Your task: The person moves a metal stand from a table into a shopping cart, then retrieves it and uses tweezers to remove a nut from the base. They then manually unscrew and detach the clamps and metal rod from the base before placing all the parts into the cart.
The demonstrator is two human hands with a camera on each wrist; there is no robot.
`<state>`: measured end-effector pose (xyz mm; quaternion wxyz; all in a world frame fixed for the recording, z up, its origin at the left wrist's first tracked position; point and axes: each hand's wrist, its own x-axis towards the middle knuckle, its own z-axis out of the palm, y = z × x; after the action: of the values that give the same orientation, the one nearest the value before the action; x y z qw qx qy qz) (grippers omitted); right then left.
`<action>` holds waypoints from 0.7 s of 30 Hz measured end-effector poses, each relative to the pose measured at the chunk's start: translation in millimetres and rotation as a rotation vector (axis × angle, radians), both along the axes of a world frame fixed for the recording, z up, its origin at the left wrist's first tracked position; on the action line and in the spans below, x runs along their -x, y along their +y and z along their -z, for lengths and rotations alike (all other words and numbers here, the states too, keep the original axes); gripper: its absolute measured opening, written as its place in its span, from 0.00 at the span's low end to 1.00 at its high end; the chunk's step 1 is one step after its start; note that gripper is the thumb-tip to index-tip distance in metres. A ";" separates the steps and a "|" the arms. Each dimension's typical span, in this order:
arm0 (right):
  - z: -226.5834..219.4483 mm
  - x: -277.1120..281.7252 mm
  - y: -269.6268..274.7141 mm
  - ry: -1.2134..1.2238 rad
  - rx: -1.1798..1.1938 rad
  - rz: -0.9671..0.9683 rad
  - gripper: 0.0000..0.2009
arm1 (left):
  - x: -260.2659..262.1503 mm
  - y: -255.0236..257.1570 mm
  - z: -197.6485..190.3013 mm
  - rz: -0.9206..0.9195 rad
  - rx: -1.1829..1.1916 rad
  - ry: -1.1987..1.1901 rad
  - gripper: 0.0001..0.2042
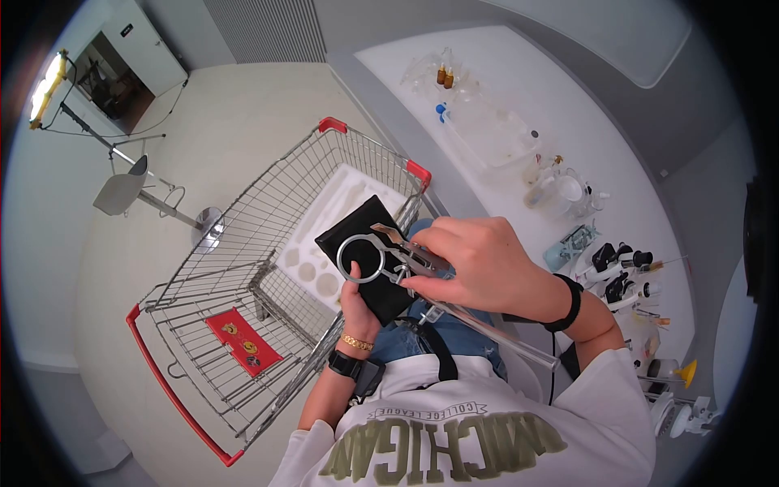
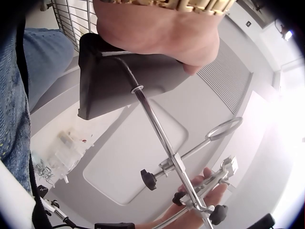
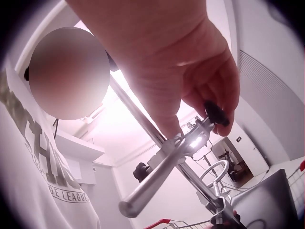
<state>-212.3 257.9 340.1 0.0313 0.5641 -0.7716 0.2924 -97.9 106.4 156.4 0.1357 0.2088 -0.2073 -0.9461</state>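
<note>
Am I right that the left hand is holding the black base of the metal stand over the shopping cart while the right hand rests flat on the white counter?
Not quite. In the head view the right hand grips the clamp on the stand's rod, not the counter. The left hand does hold the black base over the cart.

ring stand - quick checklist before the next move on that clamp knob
1. Left hand grips the black base: ok.
2. Right hand on the clamp, fingers pinching the black knob: ok.
3. Ring seated on the rod: ok, still attached.
4. Knob tight or loose: cannot tell.
5. Rod fixed firmly in the base: cannot tell.
6. Stand held over the cart, nothing supporting it but the hands: not ok if the grip slips.
</note>
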 end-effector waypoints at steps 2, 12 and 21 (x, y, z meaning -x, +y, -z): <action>-0.8 -0.7 0.0 0.020 -0.012 -0.017 0.18 | 0.6 0.6 -0.3 -0.012 0.013 -0.026 0.22; 2.0 -0.5 7.2 -0.289 0.005 -0.083 0.26 | 3.2 -3.8 9.6 0.039 0.011 0.004 0.25; 23.6 -2.2 66.6 -0.383 0.284 0.037 0.33 | 75.2 23.6 35.9 0.280 -0.231 0.009 0.24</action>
<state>-210.2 324.4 316.5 -0.0311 0.4740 -0.7247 0.4991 -173.1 130.0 120.4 -0.0215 0.1877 -0.1237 -0.9742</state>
